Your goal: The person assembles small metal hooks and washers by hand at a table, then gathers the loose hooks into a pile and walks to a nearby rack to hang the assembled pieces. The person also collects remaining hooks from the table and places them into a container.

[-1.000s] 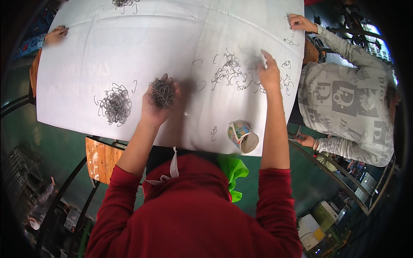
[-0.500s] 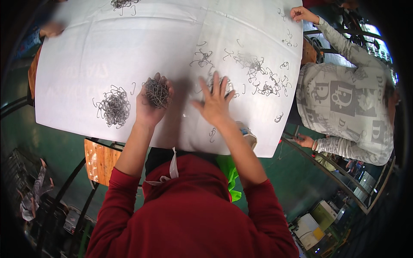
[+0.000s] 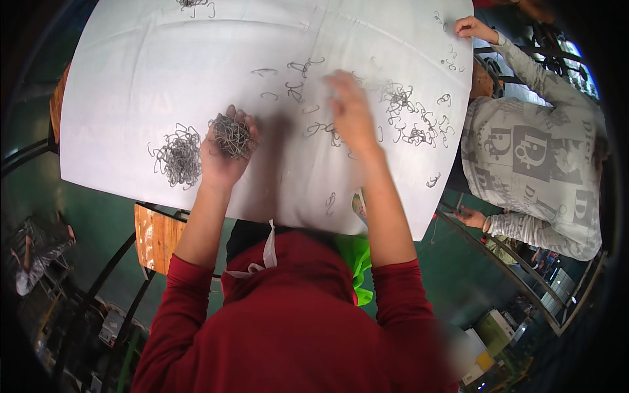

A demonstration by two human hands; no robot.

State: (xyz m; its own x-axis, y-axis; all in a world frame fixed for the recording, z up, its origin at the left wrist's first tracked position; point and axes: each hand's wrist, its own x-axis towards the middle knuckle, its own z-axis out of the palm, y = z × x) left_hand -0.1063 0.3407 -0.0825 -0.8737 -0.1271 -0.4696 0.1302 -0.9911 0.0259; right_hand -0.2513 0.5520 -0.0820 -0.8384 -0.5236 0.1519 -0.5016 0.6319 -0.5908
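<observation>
A clump of bent grey wire hooks (image 3: 234, 137) rests in my left hand (image 3: 221, 169), palm up with the fingers curled round it, over the white-covered table (image 3: 262, 39). To its left lies a heaped pile of the same hooks (image 3: 178, 157). My right hand (image 3: 354, 118) is over the loose hooks right of the middle; its fingers are blurred but look stretched out, with the thumb apart. Below it lie some hooks (image 3: 324, 130), partly covered by the hand. Other loose hooks (image 3: 298, 88) lie just to its left.
More hooks (image 3: 414, 131) are scattered at the right, and another pile (image 3: 193, 4) sits at the far edge. On the right a person in a patterned top (image 3: 534, 150) reaches a hand (image 3: 475, 29) onto the table corner. A wooden stool (image 3: 157, 237) stands at the near left.
My right hand has moved away from me and slightly right, off the hooks it covered. Several hooks now lie spread farther left. My left hand still holds its clump.
</observation>
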